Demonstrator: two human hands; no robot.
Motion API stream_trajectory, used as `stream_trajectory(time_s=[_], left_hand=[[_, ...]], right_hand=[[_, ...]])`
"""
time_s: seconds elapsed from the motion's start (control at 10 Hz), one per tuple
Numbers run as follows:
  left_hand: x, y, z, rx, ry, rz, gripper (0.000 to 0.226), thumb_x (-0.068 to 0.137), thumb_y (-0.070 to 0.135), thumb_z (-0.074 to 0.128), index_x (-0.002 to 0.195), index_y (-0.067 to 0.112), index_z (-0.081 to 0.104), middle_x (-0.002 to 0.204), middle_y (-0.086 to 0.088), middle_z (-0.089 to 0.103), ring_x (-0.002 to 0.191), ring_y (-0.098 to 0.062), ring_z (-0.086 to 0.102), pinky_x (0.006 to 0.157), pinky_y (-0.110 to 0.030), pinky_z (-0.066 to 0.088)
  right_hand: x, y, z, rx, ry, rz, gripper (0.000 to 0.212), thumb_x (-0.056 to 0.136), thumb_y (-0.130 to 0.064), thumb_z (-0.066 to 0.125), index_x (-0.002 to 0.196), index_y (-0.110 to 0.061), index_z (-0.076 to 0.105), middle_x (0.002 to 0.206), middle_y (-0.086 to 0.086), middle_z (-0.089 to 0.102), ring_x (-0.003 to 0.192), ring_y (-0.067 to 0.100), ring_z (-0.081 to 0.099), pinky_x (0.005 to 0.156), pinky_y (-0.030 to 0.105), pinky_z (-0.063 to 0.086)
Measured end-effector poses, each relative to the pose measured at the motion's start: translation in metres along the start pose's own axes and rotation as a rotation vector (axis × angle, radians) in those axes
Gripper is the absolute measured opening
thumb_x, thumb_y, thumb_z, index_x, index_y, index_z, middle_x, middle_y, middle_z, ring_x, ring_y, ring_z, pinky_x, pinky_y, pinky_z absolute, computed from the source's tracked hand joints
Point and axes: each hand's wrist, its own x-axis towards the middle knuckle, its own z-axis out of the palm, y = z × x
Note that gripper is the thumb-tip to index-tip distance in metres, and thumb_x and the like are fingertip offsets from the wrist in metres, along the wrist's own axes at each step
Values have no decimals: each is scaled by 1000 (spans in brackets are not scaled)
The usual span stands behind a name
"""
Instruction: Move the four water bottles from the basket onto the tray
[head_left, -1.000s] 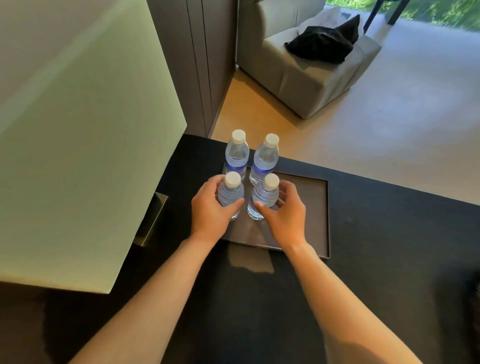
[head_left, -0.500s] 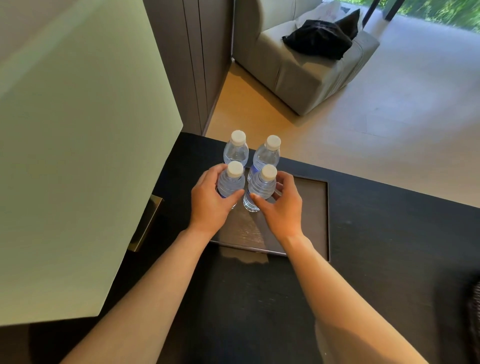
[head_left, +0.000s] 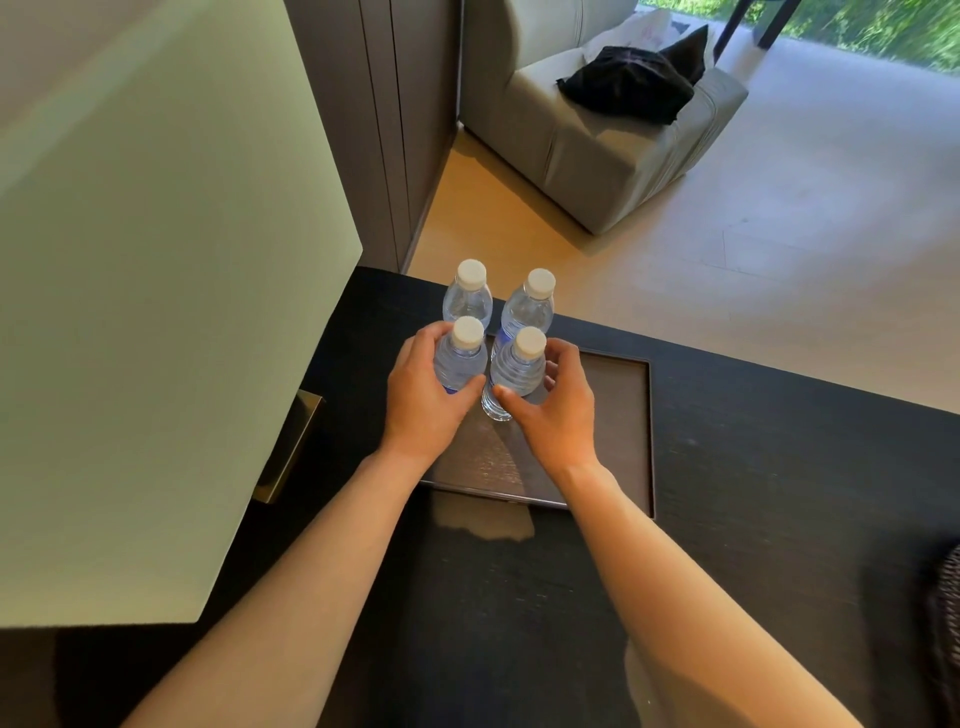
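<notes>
My left hand (head_left: 423, 400) covers the base of the near left bottle (head_left: 461, 358), so I cannot tell whether it rests on the tray (head_left: 618, 447). The basket (head_left: 945, 639) is a dark blur cut off at the right edge, and the lamp shade (head_left: 156, 291) runs off the left.

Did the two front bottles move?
Yes. The two near clear plastic water bottles slid away along the dark rectangular tray, closer to the back pair.

Both hands, left (head_left: 423, 402) and right (head_left: 553, 410), slide the 2 near clear plastic white-capped water bottles (head_left: 462, 358) (head_left: 517, 371) farther back, closing on the rear pair.
</notes>
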Motion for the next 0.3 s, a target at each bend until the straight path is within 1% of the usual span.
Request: stream_trajectory(time_s=[0.1,0.2,0.3], left_hand=[[-4,3,3,18,16,-50,74,79,19,87,143,22,49,138,-2,57,122,-3,48,89,-5,36],[-15,13,0,9,38,-105,85,80,18,86,151,19,40,146,-6,52,133,-12,48,101,-19,37],[-35,19,-3,5,58,-147,87,82,19,85,154,17,37,151,-9,49,141,-20,46,104,-24,35]], right_hand=[[-4,-1,-3,-15,-16,13,72,77,-26,90,136,-24,48,135,-6,61,123,9,56,100,26,47],[-12,0,-9,-26,-24,28,79,77,-29,90,142,-25,46,142,-8,58,129,9,54,105,32,48],[-30,6,-15,-34,-6,67,86,78,-36,89,148,-25,41,148,-6,54,134,11,52,108,36,48]])
